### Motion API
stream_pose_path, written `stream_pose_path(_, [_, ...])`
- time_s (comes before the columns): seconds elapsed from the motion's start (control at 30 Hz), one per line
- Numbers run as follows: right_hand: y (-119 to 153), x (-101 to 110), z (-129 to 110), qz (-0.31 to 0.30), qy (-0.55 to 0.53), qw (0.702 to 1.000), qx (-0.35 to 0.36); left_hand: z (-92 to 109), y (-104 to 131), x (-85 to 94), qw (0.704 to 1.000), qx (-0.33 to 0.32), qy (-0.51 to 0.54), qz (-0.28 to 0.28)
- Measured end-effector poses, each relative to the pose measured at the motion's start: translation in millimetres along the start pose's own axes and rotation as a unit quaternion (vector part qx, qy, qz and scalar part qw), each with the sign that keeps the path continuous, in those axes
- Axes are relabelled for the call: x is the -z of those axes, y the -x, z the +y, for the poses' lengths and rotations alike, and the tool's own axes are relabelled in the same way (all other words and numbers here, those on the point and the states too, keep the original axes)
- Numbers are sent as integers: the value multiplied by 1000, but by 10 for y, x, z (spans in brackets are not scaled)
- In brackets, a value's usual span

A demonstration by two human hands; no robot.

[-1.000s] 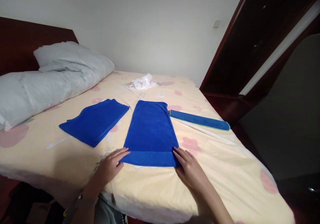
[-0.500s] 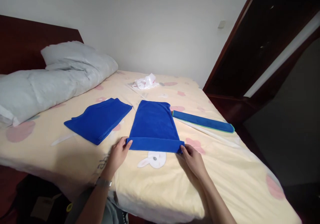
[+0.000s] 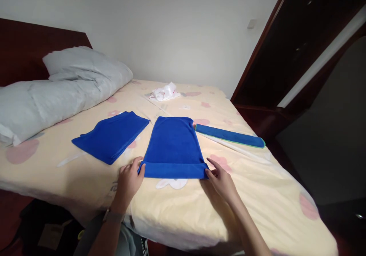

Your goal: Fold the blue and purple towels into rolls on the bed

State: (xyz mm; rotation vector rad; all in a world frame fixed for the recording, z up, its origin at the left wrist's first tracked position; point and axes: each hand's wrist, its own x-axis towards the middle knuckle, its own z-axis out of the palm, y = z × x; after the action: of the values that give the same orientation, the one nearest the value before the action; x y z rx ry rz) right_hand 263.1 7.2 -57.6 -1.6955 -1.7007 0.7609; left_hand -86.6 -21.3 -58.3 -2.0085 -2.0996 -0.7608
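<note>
Blue towel (image 3: 173,145) lies flat on the bed (image 3: 257,198), its near edge folded over. Left hand (image 3: 129,179) pinches the towel's near left corner, right hand (image 3: 221,179) pinches its near right corner. Folded towel stack (image 3: 110,135) just left of the towel, long blue cloth (image 3: 230,136) just right, plastic bag (image 3: 165,92) beyond it.

Bed (image 3: 257,206) bears cloths (image 3: 173,146), pillows (image 3: 57,88), perhaps a bag (image 3: 165,92).

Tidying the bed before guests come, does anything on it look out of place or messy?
A crumpled white plastic bag lies loose at the far end of the bed. The blue cloths look neat; both hands pinch the middle cloth at its near corners.
</note>
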Motion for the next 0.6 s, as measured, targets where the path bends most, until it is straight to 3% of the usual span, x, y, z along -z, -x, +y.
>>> stream_pose_path(0.1, [91, 16, -27, -18, 127, 992, 12, -8, 75, 52, 999, -19, -36, -5])
stream_pose_path(0.23, [192, -32, -143, 93, 334, 934, 80, 21, 92, 112, 997, -47, -57, 21])
stream_pose_path(0.33, [267, -158, -320, 140, 334, 916, 173, 190, 110, 143, 993, -102, -15, 49])
stream_pose_path(0.4, [321, -300, -438, 101, 302, 912, 258, 366, 159, 125, 985, -173, 6, 17])
stream_pose_path(0.47, [361, -453, -493, 40, 293, 902, 315, 516, 224, 79, 968, -244, 8, -54])
stream_pose_path(0.53, [369, -566, -449, -2, 303, 897, 321, 566, 273, 31, 954, -275, 8, -116])
stream_pose_path(0.6, [342, -602, -322, -11, 312, 904, 292, 494, 285, 1, 950, -269, 11, -160])
